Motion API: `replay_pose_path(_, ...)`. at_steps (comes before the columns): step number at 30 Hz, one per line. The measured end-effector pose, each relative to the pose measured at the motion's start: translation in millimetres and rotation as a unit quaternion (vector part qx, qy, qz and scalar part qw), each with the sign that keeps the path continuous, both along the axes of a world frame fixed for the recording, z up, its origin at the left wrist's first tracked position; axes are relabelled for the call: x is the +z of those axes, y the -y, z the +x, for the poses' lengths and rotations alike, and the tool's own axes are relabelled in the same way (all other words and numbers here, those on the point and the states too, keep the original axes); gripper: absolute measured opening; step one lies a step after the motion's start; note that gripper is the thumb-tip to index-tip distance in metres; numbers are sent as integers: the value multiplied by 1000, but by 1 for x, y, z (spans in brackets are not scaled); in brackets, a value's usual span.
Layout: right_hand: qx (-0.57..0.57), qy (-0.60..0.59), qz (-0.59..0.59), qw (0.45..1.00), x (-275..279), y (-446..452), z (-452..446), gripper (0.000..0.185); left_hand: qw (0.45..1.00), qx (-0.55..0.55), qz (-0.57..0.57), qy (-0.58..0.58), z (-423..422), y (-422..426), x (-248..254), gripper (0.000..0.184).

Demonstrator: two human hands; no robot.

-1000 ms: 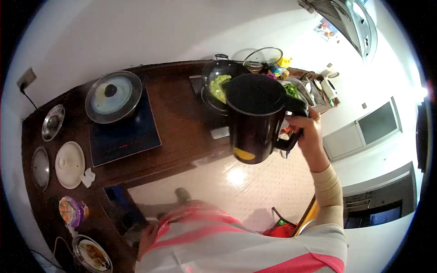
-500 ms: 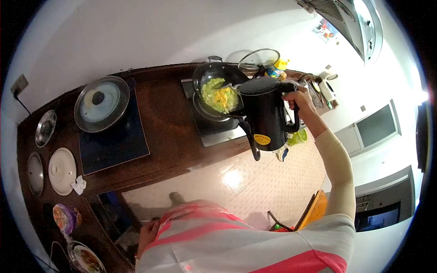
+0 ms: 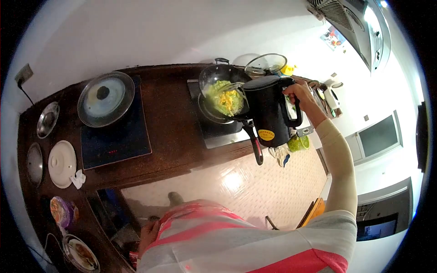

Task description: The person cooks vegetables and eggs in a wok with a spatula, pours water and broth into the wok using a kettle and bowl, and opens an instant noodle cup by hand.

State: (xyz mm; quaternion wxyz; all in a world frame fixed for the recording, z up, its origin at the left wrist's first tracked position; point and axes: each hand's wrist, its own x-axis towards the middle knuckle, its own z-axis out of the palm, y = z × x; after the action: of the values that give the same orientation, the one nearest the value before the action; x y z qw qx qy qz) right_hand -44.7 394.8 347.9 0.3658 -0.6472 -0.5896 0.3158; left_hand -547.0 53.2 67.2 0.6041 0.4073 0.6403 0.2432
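Observation:
My right hand [image 3: 299, 94] is wrapped round the handle of a black kettle [image 3: 269, 111] with a yellow sticker. The kettle is tilted to the left, its spout over a black wok [image 3: 207, 78], and a clear stream falls into it. Green and yellow food [image 3: 225, 98] lies in the wok, which stands on a cooker. The wok's handle points down beside the kettle. My left hand [image 3: 148, 233] hangs low by my body at the counter's front edge, partly hidden by my shirt; its fingers are not clear.
A lidded pan [image 3: 105, 107] stands on a dark induction hob [image 3: 116, 143] to the left. Further left are metal lids, a cream lid [image 3: 62, 164], a purple packet [image 3: 64, 211] and a dish of food [image 3: 82, 254]. A glass lid [image 3: 266, 63] is behind the wok.
The kettle in my right hand has gone from above the counter to beside the wok and tipped leftward. The stream into the wok has appeared. The view has shifted slightly.

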Motion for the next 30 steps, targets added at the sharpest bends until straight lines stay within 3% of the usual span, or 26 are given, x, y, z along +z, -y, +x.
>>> replay_pose_path(2, 73, 22, 48, 996, -4, -4, 7, 14, 1000, 12, -8, 3, 1, 1, 3, 42)
replay_pose_path(5, -56, 17, -38, 998, 6, -1, -14, 13, 999, 28, -17, 7, 3, 1, 7, 43)
replay_pose_path(11, -36, 25, -34, 998, 6, 1, -9, 18, 999, 35, -31, 11, 6, -3, 28, 42)
replay_pose_path(14, -76, 57, -56, 994, 5, 1, -5, 17, 999, 12, -31, 14, 3, 3, 9, 40)
replay_pose_path(16, -66, 53, -47, 995, 4, 2, -3, 16, 1000, -12, -5, -9, -3, 11, -20, 39)
replay_pose_path(30, 19, 103, -21, 994, -14, -7, 25, 16, 999, 19, 10, -42, 9, 25, -25, 39)
